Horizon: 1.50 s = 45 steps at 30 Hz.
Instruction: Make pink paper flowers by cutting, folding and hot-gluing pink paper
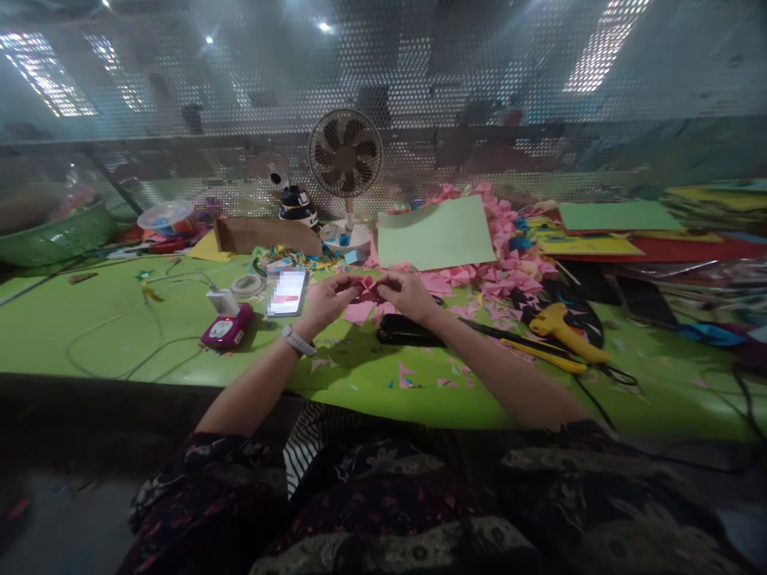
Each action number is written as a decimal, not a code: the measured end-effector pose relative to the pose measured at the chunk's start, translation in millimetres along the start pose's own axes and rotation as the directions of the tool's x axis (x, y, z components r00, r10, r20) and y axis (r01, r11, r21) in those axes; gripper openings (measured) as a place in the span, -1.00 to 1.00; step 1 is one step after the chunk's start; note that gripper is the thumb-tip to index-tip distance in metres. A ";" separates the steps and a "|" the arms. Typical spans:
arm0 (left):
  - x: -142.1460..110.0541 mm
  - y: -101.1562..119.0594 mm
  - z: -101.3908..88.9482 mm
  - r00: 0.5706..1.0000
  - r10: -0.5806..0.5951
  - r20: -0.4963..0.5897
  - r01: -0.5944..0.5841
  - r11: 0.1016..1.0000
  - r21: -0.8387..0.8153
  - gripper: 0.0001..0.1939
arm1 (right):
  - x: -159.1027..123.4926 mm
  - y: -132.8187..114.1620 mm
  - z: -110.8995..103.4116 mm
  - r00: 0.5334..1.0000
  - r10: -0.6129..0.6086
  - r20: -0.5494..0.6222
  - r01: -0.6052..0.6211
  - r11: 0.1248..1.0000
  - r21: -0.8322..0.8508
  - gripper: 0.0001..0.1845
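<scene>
Between my two hands is a small folded piece of pink paper [367, 286], pinched by the fingertips of both. My left hand [331, 300], with a pale watch on its wrist, grips it from the left. My right hand [409, 295] has hold of its other side. Below them lies a flat pink paper square [358, 312]. A black tool [407, 329], partly under my right forearm, rests just in front of my right hand. Behind it, a heap of pink folded paper pieces [509, 267] surrounds a light green sheet [435, 235].
A lit phone [287, 291] and a purple power adapter [228, 327] with cables lie to the left. At right are a yellow glue gun [566, 331], a yellow-and-black cutter [533, 349] and coloured sheets [617, 216]. A fan [346, 153] stands at the back.
</scene>
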State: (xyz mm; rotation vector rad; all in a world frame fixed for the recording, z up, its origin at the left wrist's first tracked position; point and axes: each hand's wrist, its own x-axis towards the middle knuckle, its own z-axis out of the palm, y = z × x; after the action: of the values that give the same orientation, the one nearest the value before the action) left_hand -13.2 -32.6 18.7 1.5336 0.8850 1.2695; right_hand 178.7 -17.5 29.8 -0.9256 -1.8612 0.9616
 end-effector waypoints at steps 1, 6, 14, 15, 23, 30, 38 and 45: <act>-0.6 0.6 0.4 1.000 -0.011 -0.007 0.011 1.000 -0.016 -0.72 | 0.1 -0.3 0.0 1.000 0.008 0.001 -0.008 1.000 0.014 -0.93; -2.3 3.5 1.2 0.999 -0.048 -0.025 0.047 0.999 -0.024 -0.74 | -0.7 -2.8 1.0 0.999 0.049 0.022 -0.051 0.995 0.088 -0.96; -0.9 3.1 -1.2 0.992 -0.106 -0.061 0.096 0.985 -0.143 -0.55 | 1.3 -5.6 0.8 0.997 0.069 -0.021 -0.065 0.987 0.146 -0.93; -0.8 2.3 -2.0 0.993 -0.086 -0.081 0.073 0.986 -0.149 -0.54 | 1.6 -6.0 0.8 0.997 0.075 -0.034 -0.069 0.985 0.158 -0.93; -2.6 -2.1 1.7 0.966 0.258 -0.003 -0.257 0.963 0.078 -0.43 | -0.3 -13.9 0.2 0.987 0.145 -0.065 -0.124 0.959 0.254 -0.91; -3.5 -2.6 0.5 0.938 0.347 -0.017 -0.327 0.899 0.293 -0.60 | -0.6 -9.3 1.3 0.991 0.131 -0.012 -0.124 0.961 0.248 -0.91; -3.4 -10.0 -5.0 0.935 0.351 -0.054 -0.295 0.852 0.432 -0.78 | 1.8 3.2 2.0 0.996 -0.046 -0.077 0.046 0.999 -0.003 -0.88; -0.8 -15.1 -7.3 0.930 0.367 -0.033 -0.316 0.840 0.440 -0.75 | 0.0 6.7 0.5 0.894 -0.436 -0.102 0.345 0.815 -0.465 -0.80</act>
State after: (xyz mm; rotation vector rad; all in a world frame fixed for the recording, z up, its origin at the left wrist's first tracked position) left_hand -20.0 -27.2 4.4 2.0567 1.0472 1.4987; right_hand 179.8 -14.8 23.9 -0.8041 -2.0155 0.1829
